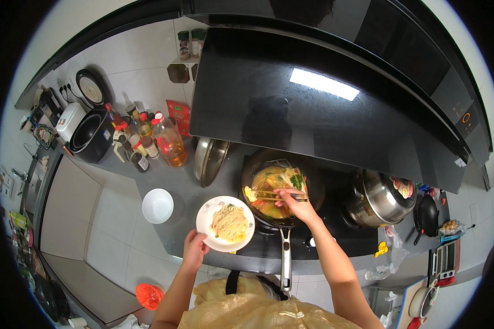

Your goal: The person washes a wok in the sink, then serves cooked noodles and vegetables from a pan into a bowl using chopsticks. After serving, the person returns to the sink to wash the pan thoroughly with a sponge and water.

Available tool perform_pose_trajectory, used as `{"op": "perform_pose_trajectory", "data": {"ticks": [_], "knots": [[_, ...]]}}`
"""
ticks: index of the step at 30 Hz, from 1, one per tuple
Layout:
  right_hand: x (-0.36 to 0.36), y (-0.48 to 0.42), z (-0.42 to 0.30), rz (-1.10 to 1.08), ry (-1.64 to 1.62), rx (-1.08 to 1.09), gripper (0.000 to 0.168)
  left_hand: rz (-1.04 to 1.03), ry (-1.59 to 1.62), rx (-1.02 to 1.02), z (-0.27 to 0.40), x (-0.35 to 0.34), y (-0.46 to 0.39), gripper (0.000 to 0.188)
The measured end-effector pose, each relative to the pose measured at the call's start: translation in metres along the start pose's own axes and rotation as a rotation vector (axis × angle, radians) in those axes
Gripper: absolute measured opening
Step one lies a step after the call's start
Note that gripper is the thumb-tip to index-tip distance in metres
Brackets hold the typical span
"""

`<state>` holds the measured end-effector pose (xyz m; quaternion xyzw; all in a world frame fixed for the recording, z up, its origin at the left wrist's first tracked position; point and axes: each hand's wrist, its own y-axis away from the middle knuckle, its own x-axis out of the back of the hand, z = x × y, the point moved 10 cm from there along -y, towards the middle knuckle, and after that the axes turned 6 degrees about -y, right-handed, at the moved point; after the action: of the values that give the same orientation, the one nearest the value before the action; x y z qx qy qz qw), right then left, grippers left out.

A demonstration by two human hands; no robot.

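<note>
My left hand [196, 249] grips the rim of a white plate [203, 205] at its lower left. Cooked noodles [230, 222] lie heaped on the plate, with a bit of yellow and green among them. My right hand [294, 201] holds a pair of wooden chopsticks [265, 195] over a dark wok [317, 189]. Their tips are at a pale yellow piece, perhaps egg [250, 193], at the wok's left side. Soup with noodles, greens and red pieces [278, 177] fills the wok. Its metal handle [285, 259] points toward me.
A white bowl [158, 206] stands left of the plate. Behind are a pan lid [210, 161], an oil bottle [168, 140] and several condiment bottles. An open rice cooker [88, 133] is farther left. A steel pot [380, 201] stands at right; the range hood [325, 111] overhangs the stove.
</note>
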<state>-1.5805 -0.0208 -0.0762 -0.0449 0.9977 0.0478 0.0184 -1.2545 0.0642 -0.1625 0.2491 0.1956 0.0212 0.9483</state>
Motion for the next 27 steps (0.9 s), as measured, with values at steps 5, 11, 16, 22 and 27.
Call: {"op": "perform_pose_trajectory", "data": {"ticks": [5, 11, 16, 22, 27], "knots": [[0.012, 0.011, 0.015, 0.012, -0.142, -0.109, 0.031, -0.026, -0.003, 0.012, -0.003, -0.003, -0.004, 0.01], [0.012, 0.033, -0.003, 0.0, -0.295, -0.099, 0.03, -0.011, 0.007, 0.016, -0.002, -0.001, -0.003, 0.011], [-0.013, 0.066, -0.052, -0.073, -0.074, 0.078, 0.028, -0.005, -0.004, 0.01, -0.003, -0.002, -0.001, 0.013], [-0.074, 0.103, -0.086, -0.21, 0.196, 0.258, 0.02, -0.02, -0.001, 0.019, -0.011, -0.006, 0.003, 0.015], [-0.023, 0.104, -0.084, 0.13, 0.165, 0.249, 0.022, -0.001, 0.027, 0.018, -0.012, -0.006, 0.008, 0.015]]}}
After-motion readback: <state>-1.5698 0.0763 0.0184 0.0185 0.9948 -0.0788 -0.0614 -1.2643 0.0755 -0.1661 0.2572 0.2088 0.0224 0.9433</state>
